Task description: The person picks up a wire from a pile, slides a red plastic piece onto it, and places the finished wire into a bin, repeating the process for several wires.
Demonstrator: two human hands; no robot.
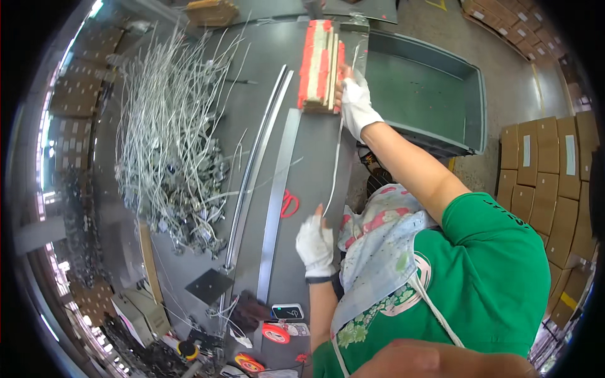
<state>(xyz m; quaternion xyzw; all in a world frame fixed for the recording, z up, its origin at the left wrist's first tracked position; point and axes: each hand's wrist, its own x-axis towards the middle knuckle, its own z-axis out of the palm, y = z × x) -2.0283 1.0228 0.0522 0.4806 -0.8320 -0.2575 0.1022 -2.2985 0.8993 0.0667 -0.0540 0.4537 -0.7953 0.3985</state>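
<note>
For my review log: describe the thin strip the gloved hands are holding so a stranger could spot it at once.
Start at the long grey worktable. Along its right edge, a thin pale strip stretches between the left hand, near the body, and the right hand, beside the red-edged block. Unlike the broader metal bars lying flat mid-table, it is slender and held.

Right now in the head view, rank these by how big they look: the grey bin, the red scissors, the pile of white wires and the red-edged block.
1. pile of white wires
2. grey bin, close to the pile, so the top two are uncertain
3. red-edged block
4. red scissors
</note>
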